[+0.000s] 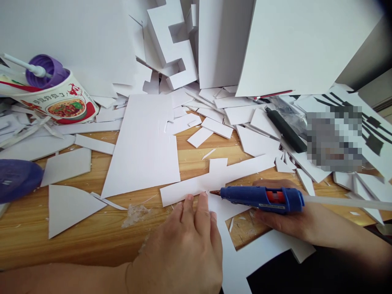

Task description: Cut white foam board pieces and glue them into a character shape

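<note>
Right hand [286, 223] clamped around blue plastic glue gun [257, 199], nozzle at near edge of long white board strip [190, 187]. Left hand [186, 245]: fingers together, tips on strip; pinch or mere press, cannot tell. Strip lies mid wood-grain table [197, 158]. Step judged: gluing strip edge. Next move calls for steady strip, even bead.

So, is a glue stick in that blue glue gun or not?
It's in: a pale glue stick juts from the back of the blue glue gun, held by the right hand.
</note>
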{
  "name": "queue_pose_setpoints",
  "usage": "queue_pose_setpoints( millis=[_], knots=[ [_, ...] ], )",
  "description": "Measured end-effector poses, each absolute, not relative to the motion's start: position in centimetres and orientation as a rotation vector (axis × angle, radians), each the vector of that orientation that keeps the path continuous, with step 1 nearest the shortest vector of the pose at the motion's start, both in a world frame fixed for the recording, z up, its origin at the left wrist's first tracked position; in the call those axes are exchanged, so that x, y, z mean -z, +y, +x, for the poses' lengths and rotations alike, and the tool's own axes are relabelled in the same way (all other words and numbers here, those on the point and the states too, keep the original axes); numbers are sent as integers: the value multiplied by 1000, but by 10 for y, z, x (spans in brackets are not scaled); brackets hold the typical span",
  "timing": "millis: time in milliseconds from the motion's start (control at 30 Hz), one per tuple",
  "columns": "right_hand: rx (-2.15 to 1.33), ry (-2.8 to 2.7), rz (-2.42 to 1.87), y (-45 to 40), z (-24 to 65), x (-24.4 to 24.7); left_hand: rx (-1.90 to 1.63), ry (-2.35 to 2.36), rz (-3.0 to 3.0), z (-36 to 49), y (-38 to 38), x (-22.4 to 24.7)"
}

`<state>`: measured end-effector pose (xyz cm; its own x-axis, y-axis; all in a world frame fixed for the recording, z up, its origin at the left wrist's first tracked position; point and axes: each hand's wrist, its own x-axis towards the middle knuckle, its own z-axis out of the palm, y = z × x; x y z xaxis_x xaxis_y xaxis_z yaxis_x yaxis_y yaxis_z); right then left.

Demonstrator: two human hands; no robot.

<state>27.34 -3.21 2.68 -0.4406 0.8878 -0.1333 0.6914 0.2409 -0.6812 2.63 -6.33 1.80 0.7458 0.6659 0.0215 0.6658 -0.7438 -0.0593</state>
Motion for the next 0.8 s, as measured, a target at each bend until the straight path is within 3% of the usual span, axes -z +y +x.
queue_pose_setpoints(
  millis=[233, 800],
  knots=[
    [-1013, -2221, -1486, -32, 269, -27, 44, -1245, -2968, 30, -64, -9],
    [-879, -2314, -1479, -34, 270, -28, -15, -952, -2932, 31, -60, -16]
  ],
)
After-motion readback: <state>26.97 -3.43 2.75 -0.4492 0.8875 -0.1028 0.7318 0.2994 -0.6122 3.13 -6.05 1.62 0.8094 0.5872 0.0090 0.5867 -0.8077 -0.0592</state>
